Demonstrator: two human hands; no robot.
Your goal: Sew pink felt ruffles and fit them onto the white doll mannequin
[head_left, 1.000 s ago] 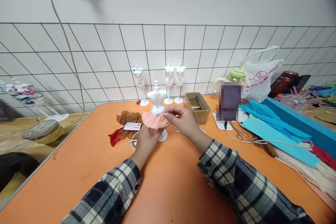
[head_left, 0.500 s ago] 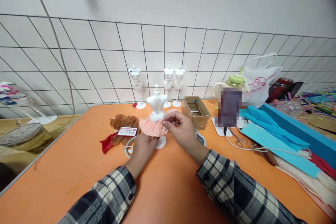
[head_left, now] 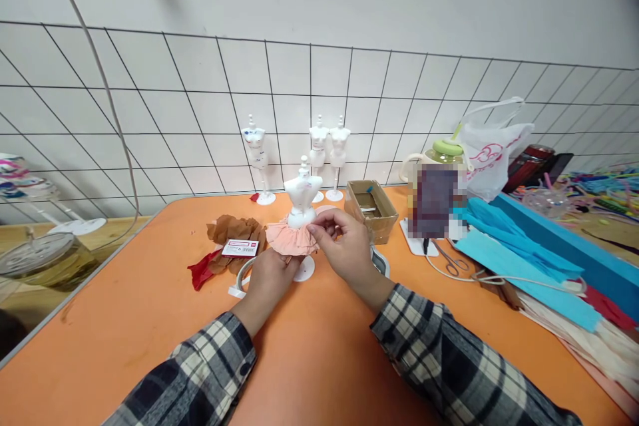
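Observation:
A small white mannequin [head_left: 302, 194] stands on its round base [head_left: 305, 269] in front of me. Gathered peach crepe paper [head_left: 288, 238] flares from its waist like a short skirt. Below that skirt my left hand [head_left: 272, 278] is closed around the mannequin's stand, its fingers partly hidden by the paper. At the skirt's right edge my right hand [head_left: 344, 243] pinches the peach paper between thumb and forefinger. A roll of tape [head_left: 243, 274] lies beside my left wrist; another grey ring-shaped roll [head_left: 380, 261] is partly covered by my right hand.
Several more white mannequins [head_left: 257, 146] stand along the tiled wall. Brown crepe paper [head_left: 239, 229] with a label card [head_left: 240, 249] lies left. On the right are a cardboard box [head_left: 372, 210], a pixelated upright object [head_left: 436, 202], scissors [head_left: 454, 265], a cable and blue paper [head_left: 529, 273].
The mannequin has turned on its axis and shifted slightly right, the peach skirt with it. Both hands keep their places. The whole view has shifted slightly.

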